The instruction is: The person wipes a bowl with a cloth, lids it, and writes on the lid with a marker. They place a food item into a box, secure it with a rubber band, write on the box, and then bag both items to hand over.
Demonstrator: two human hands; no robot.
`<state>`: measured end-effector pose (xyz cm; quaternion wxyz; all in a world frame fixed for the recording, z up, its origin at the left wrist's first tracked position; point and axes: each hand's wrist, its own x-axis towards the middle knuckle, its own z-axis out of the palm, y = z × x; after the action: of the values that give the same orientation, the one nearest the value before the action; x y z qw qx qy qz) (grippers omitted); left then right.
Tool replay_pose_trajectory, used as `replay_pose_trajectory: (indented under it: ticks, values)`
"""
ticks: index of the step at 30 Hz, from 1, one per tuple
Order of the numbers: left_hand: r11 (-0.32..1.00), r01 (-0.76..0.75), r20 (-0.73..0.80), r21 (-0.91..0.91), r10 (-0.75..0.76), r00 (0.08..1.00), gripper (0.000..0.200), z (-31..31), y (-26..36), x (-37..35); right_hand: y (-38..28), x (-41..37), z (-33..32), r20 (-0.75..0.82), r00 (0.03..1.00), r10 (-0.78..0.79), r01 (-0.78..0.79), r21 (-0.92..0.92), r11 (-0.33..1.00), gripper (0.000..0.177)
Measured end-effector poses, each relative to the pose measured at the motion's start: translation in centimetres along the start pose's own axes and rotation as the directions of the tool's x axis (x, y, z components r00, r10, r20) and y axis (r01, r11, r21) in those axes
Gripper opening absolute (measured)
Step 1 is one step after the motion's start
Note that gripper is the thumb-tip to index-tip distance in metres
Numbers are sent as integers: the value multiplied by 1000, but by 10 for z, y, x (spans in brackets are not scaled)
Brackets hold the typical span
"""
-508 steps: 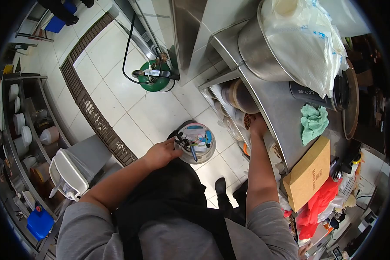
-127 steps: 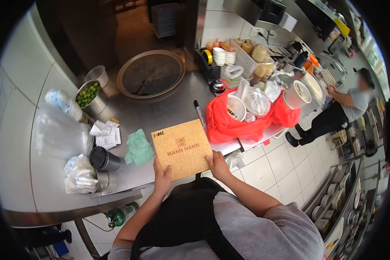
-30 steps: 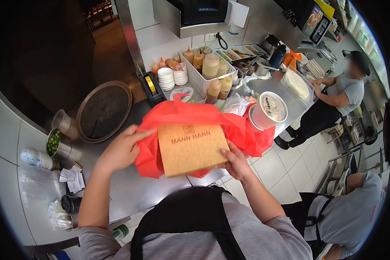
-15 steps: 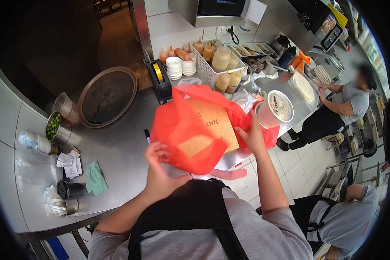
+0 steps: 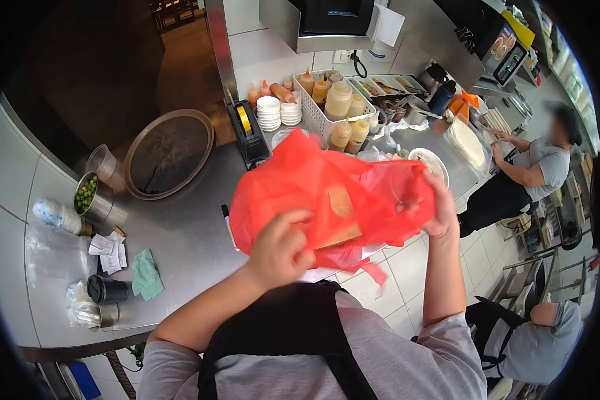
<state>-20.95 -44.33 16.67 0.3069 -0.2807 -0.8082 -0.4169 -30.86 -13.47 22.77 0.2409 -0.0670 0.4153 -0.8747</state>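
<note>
A red plastic bag [image 5: 273, 180] lies bunched over the near edge of the steel counter. Part of a brown cardboard box [image 5: 341, 201] shows through its opening, and film covers the rest. Against the bag's near side, my left hand [image 5: 278, 252] is closed with curled fingers on the film, slightly blurred. On the other side my right hand [image 5: 441, 212] grips the bag's raised edge, and some of its fingers are behind the red film. Just beyond that hand stands a white round tub [image 5: 439, 168], partly hidden by the bag.
A large round tray [image 5: 135, 185], a green cloth [image 5: 147, 275] and a black-lidded cup [image 5: 107, 289] are on the counter's left. Behind the bag stand a tape dispenser [image 5: 248, 137], white bowls [image 5: 268, 113] and a basket of sauce bottles [image 5: 327, 117]. One co-worker [image 5: 537, 163] works at right, another [image 5: 537, 340] nearer.
The red film now covers most of the box, whose printed top showed before. My right hand has lifted the bag's edge in front of the tub. My left hand has moved right and curled.
</note>
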Motion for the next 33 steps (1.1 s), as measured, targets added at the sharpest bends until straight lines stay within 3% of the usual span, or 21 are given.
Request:
replay_pose_trajectory:
  ticks: [2,3,5,7,8,9,10,11,13,15,16,20,22,23,25,26,28,30,31,32,33]
  values:
    - [954,216,-146,-207,-248,958,9,-18,-1,19,-23,4,-1,210,963,-168,107,275,955,41]
    - [883,291,-233,-369,-391,890,13,-31,1,40,-39,1,27,297,923,-244,158,285,945,47]
    - [651,257,-276,-714,-599,751,20,-65,18,84,-65,-6,77,311,887,-341,329,92,940,57]
    - [445,400,-23,-801,-691,723,23,-103,39,114,-74,3,103,216,911,-351,374,-78,924,58]
    - [464,450,48,-763,-654,755,22,-121,31,117,-84,13,105,224,909,-351,375,-74,924,58]
    - [486,496,121,-720,-616,778,22,-138,24,119,-97,26,105,316,912,-260,337,-218,916,58]
    - [485,492,94,-723,-637,765,22,-150,29,125,-106,36,109,393,906,-156,308,-361,880,59]
    - [521,489,44,-699,-652,757,19,-158,40,132,-110,39,120,262,914,-310,393,-384,835,60]
    - [478,459,92,-749,-611,786,15,-190,30,141,-134,51,127,274,909,-314,414,-506,757,61]
    - [389,502,234,-772,-561,794,14,-206,39,151,-130,52,148,269,910,-316,413,-525,744,62]
    - [388,478,298,-788,-438,848,17,-210,40,153,-129,49,158,255,918,-304,396,-562,726,62]
    - [456,419,126,-785,-544,830,21,-229,64,173,-154,50,187,297,924,-239,380,-663,645,55]
    - [524,356,160,-774,-381,911,21,-256,59,190,-176,54,210,333,919,-209,386,-663,642,55]
    - [575,331,179,-748,-306,935,21,-269,61,198,-177,53,228,388,896,-216,433,-657,617,46]
    - [573,296,-48,-765,-508,860,15,-287,70,211,-162,55,271,266,873,-408,481,-604,635,40]
    - [592,309,-72,-744,-532,844,16,-298,69,218,-157,63,285,288,869,-403,492,-595,635,40]
    - [648,374,-179,-663,-623,762,16,-315,61,226,-152,93,309,230,891,-392,449,-585,675,17]
    - [671,438,-222,-599,-664,714,16,-332,41,229,-156,139,318,242,944,-222,326,-593,736,12]
    - [673,453,-238,-585,-677,697,15,-343,26,229,-146,153,327,311,921,-235,388,-675,627,32]
    - [641,457,-224,-616,-699,679,20,-367,-3,228,-138,167,336,284,945,-160,315,-666,677,25]
    - [681,535,-220,-500,-698,682,19,-387,-13,225,-134,190,341,228,970,-85,219,-665,714,26]
